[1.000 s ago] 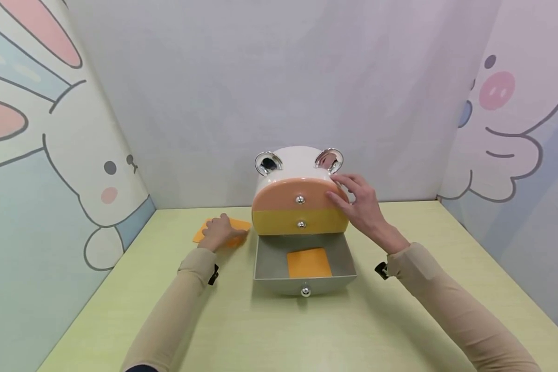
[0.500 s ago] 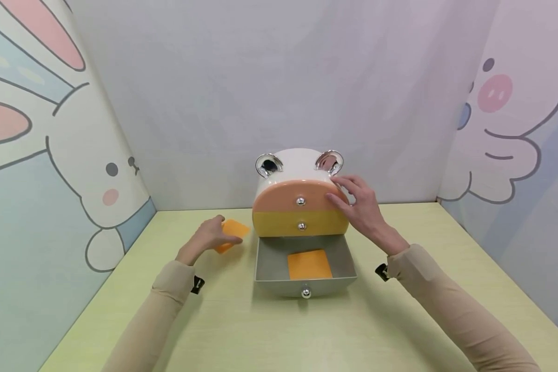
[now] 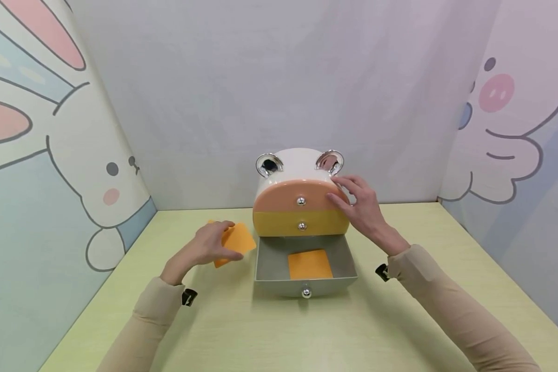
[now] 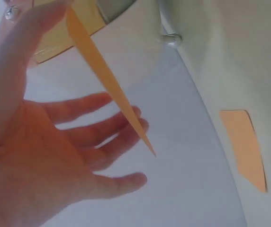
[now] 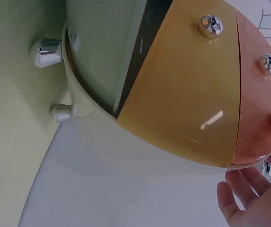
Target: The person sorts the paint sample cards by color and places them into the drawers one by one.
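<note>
My left hand [image 3: 209,245] pinches an orange square card [image 3: 239,241] between thumb and fingertips, left of a small drawer cabinet [image 3: 299,165]. In the left wrist view the card [image 4: 100,71] appears nearly edge-on. Another orange card [image 4: 247,149] lies on the table and is mostly hidden behind my left hand in the head view. The grey bottom drawer [image 3: 272,253] is pulled out, with an orange card [image 3: 310,264] lying inside. My right hand [image 3: 365,206] holds the cabinet's upper right edge, its thumb on the peach top drawer [image 5: 261,94] and fingers against the white side.
The yellow middle drawer [image 3: 279,223] is closed and, like the others, has a round silver knob [image 3: 302,226]. Two silver ears [image 3: 269,165] stick up from the cabinet. A pale wall [image 3: 204,103] stands behind the light green table [image 3: 242,336], with cartoon panels on both sides.
My left hand has picked up an orange card from the left of the cabinet and drawn it slightly nearer, turning it toward the open drawer. My right hand has stayed in place.
</note>
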Demonstrator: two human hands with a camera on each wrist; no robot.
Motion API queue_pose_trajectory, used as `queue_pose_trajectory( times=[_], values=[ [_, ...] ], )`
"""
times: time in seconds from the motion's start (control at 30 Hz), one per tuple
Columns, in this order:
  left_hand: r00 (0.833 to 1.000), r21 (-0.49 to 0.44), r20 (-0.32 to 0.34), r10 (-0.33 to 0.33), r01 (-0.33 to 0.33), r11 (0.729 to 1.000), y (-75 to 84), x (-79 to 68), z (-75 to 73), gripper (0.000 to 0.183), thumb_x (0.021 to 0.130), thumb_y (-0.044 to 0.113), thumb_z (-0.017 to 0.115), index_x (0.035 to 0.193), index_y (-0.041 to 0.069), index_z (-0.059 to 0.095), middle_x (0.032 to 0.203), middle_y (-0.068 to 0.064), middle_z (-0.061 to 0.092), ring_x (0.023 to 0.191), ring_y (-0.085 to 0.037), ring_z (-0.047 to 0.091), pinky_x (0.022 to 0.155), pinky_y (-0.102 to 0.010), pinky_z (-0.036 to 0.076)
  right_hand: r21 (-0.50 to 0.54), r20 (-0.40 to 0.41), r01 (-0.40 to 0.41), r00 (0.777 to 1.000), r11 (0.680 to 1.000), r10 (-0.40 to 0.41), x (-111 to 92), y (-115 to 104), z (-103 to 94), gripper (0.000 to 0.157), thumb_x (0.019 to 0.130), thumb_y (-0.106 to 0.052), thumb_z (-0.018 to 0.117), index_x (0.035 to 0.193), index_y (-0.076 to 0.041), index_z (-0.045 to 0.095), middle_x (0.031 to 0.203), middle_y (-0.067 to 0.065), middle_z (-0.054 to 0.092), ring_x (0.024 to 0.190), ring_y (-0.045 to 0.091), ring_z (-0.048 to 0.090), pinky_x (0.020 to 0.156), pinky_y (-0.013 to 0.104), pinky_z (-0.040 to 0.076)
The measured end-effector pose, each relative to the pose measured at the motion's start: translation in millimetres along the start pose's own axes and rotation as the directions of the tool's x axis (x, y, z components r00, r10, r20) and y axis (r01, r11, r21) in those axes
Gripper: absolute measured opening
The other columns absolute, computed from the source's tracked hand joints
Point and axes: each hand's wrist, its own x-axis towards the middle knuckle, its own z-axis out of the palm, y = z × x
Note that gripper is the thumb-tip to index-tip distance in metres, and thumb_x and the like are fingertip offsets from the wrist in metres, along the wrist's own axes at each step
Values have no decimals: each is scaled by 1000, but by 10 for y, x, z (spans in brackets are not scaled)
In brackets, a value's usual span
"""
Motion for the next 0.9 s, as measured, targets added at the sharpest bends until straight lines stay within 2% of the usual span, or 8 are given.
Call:
queue_pose_trajectory(
  times=[0.13, 0.23, 0.33, 0.5, 0.7, 0.9],
  values=[
    [993, -38, -8, 115, -116, 993, 54, -84, -25, 77, 71, 38, 81, 130, -1, 54, 124, -15, 61, 108, -31, 54, 91, -46, 47, -1, 1, -3, 1000, 1000, 3, 7, -7, -4, 42, 82, -14, 77, 122, -7, 65, 114, 15, 62, 103, 29, 56, 84, 40, 46],
    [986, -30, 1, 168, -167, 985, 100, -111, -28, 74, 71, 39, 81, 129, 0, 55, 130, -19, 57, 117, -36, 52, 98, -50, 44, -1, -2, -4, 1000, 1000, 4, 10, -11, -7, 42, 82, -14, 76, 122, -7, 65, 114, 15, 62, 103, 29, 56, 85, 40, 46],
    [983, -4, 15, 181, -181, 983, 141, -131, -21, 72, 71, 41, 80, 127, 2, 57, 131, -21, 56, 119, -39, 50, 98, -52, 44, 2, -1, -6, 1000, 1000, 6, 4, -15, -7, 42, 82, -14, 76, 122, -7, 66, 114, 15, 62, 102, 30, 56, 84, 39, 46],
    [981, 6, 45, 189, -190, 982, 222, -171, -18, 69, 69, 41, 82, 125, 6, 59, 127, -16, 58, 116, -33, 51, 96, -47, 45, -3, 1, -4, 1000, 1000, 4, -17, 0, 2, 41, 82, -13, 76, 122, -7, 66, 113, 15, 62, 101, 33, 56, 82, 39, 46],
    [960, 7, 64, 273, -274, 962, 368, -153, -11, 70, 69, 43, 82, 125, 7, 59, 123, -8, 61, 112, -27, 52, 96, -44, 46, 1, 2, -7, 1000, 1000, 7, -16, -6, -3, 42, 82, -14, 76, 122, -7, 65, 114, 16, 61, 104, 34, 56, 84, 41, 46],
    [945, 5, 76, 318, -319, 948, 542, -71, 61, 67, 70, 42, 81, 125, 9, 60, 128, -7, 59, 118, -28, 49, 100, -45, 44, -2, -3, -5, 1000, 1000, 5, -14, -3, 5, 42, 82, -14, 76, 122, -8, 65, 114, 15, 62, 103, 31, 56, 84, 39, 46]
  ],
)
